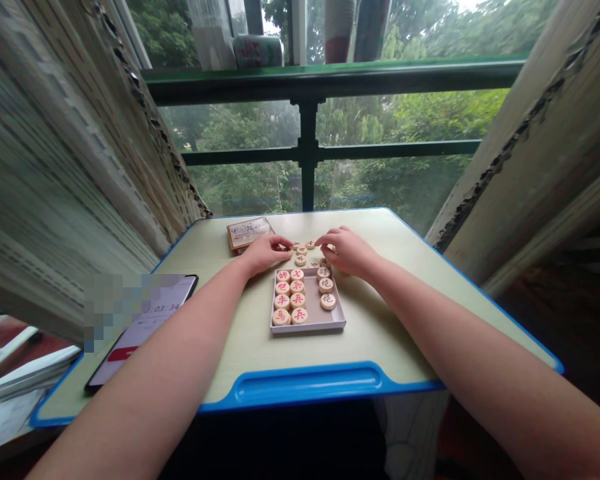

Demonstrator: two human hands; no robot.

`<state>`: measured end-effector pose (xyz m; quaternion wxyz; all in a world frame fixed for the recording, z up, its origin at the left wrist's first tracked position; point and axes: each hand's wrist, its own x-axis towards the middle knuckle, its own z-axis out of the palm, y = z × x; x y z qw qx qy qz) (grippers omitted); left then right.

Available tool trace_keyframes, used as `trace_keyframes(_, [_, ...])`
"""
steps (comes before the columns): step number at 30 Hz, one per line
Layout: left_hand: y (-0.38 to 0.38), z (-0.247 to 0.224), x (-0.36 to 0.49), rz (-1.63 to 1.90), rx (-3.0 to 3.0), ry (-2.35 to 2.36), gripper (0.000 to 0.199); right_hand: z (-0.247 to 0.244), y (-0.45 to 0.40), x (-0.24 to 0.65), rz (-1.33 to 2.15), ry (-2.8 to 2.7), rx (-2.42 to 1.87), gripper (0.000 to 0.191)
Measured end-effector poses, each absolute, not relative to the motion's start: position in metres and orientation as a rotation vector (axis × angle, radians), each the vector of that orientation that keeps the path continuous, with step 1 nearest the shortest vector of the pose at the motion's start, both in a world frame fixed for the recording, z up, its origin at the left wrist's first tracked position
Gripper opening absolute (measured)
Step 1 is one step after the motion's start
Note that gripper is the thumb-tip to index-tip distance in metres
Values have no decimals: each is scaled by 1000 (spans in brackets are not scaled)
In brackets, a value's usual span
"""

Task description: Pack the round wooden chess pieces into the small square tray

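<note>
My left hand (264, 255) rests on the table beyond the tray, its thumb and fingers apart beside several round xiangqi pieces (301, 251). Part of a piece shows between those fingertips; a grip on it is not visible. On the other side of the loose pieces, my right hand (347, 249) is bent with thumb and index finger apart. Its index fingertip is close to a piece (311, 245); contact is unclear. Nearer me lies a shallow tray (313, 327). Red-marked pieces (297, 300) fill two columns at its left, and black-marked pieces (328, 302) line its right side.
A flat box (250, 230) with a printed lid sits behind my left hand. At the table's left, a phone (140, 333) displays a timer. The table (410, 320) has a blue rim, with a green railing (307, 157) and window behind. Curtains (530, 133) hang on both sides.
</note>
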<state>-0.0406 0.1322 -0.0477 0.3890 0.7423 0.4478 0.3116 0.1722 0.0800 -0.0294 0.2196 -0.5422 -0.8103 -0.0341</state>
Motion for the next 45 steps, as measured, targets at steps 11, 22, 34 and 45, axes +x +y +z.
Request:
trace_keyframes(11, [137, -49, -44, 881, 1881, 1174, 42, -25, 75, 166, -73, -2256, -1433, 24])
trace_keyframes(22, [100, -14, -21, 1172, 1762, 967, 45, -6, 63, 166, -139, -2145, -1399, 22])
trace_keyframes(34, [67, 4, -20, 1010, 1409, 900, 39, -8, 53, 157, -254, -2134, -1097, 26])
trace_keyframes(45, [39, -7, -26, 1232, 1778, 969, 49, 4, 26, 156, -277, -2163, -1045, 34])
